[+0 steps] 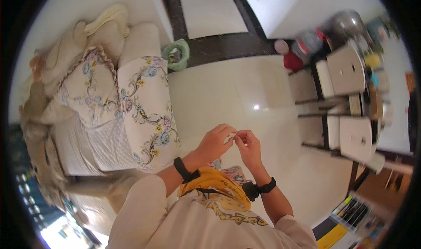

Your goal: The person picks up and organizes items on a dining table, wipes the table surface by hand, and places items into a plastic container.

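My left hand (214, 140) and my right hand (249, 147) meet in front of my body, with thumbs and fingers pinched together. Their fingertips touch or nearly touch. Anything between them is too small to make out. Each wrist wears a black strap; a dark block sits on the right one (260, 189), and another dark strap (184, 170) wraps the left. Below the hands hangs a yellow printed cloth (210, 180), perhaps an apron, at the waist of my pale printed shirt (204, 222).
On the left stands a sofa with a floral armrest cover (144, 111) and a ruffled floral cushion (90, 91). A green-lined waste bin (176, 55) is beyond it. White chairs (357, 137) line a cluttered table (393, 61) at right. Pale tiles (210, 94) cover the floor.
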`<state>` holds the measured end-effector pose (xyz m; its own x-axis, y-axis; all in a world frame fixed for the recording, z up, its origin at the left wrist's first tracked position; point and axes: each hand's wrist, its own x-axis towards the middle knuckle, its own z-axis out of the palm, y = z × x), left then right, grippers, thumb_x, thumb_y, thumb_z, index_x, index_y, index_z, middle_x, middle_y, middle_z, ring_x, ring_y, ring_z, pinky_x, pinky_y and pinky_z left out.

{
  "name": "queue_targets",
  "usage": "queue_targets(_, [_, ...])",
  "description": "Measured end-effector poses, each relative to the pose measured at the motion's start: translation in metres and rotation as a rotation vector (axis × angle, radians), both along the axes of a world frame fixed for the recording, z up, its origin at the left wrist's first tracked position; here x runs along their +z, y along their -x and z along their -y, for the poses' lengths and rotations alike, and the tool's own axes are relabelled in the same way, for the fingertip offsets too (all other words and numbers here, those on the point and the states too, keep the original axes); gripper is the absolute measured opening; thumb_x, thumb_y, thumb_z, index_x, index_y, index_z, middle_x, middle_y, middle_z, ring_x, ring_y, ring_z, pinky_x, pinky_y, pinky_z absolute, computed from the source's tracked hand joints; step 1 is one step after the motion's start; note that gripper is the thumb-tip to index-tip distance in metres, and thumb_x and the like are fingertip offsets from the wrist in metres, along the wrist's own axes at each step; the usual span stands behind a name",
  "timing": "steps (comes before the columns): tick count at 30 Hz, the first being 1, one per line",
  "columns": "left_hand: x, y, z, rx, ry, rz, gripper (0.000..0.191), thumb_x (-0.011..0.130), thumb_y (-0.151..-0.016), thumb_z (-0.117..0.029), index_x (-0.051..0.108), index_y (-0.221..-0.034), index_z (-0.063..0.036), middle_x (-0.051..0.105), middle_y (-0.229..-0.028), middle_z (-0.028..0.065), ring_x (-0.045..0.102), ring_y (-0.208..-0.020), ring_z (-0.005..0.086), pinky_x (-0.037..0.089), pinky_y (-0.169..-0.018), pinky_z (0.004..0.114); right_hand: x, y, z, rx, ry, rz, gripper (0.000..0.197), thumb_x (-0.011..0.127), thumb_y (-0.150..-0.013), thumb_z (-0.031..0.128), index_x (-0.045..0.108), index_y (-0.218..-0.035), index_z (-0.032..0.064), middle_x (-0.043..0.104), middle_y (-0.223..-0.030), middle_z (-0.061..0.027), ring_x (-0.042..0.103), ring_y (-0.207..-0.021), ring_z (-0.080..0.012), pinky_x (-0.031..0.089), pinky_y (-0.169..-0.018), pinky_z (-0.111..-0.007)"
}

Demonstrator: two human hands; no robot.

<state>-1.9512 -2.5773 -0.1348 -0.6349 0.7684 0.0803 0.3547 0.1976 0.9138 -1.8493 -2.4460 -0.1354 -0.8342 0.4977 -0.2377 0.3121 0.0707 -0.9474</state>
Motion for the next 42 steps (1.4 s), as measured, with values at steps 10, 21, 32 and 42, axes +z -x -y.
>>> queue_targets(10, [-0.019,0.179,-0.076,0.652,0.016,0.021,0.025,0.063,-0.088,-0.003,0.059,-0.112,-0.0057,0.064,-0.102,0.013,0.065,-0.083,0.0281,0.053,-0.073,0.036,0.001,0.297,-0.12,0.757,-0.096,0.084,0.018,0.067,-0.091,0.013,0.062,-0.093,-0.0036,0.068,-0.076,-0.012,0.063,-0.068,-0.0134,0.05,-0.062,-0.029])
queue_targets(21, [-0.077,0.303,-0.056,1.209,0.18,0.407,0.034,0.056,-0.086,0.002,0.057,-0.119,-0.0054,0.062,-0.11,0.0138,0.065,-0.087,0.028,0.052,-0.077,0.038,-0.139,0.595,-0.118,0.953,0.06,0.061,0.013,0.063,-0.094,0.013,0.063,-0.094,-0.0002,0.063,-0.075,-0.0026,0.057,-0.068,-0.0088,0.047,-0.063,-0.026])
queue_targets(32, [-0.205,0.379,-0.095,1.451,0.256,0.829,0.033,0.051,-0.083,0.009,0.059,-0.113,-0.0036,0.063,-0.106,0.0129,0.065,-0.086,0.0247,0.052,-0.076,0.035,-0.417,0.811,-0.045,0.992,-0.068,0.41,0.025,0.064,-0.093,0.018,0.066,-0.105,-0.0043,0.069,-0.083,-0.009,0.064,-0.072,-0.0179,0.053,-0.066,-0.037])
queue_targets(42, [-0.212,0.371,-0.208,1.797,0.294,0.866,0.038,0.05,-0.081,0.015,0.06,-0.113,-0.0028,0.064,-0.105,0.0114,0.066,-0.086,0.0233,0.053,-0.077,0.033,-0.468,0.804,-0.05,1.423,-0.205,0.512,0.048,0.066,-0.087,0.015,0.054,-0.129,-0.0044,0.069,-0.094,-0.0152,0.066,-0.079,-0.0232,0.052,-0.072,-0.04])
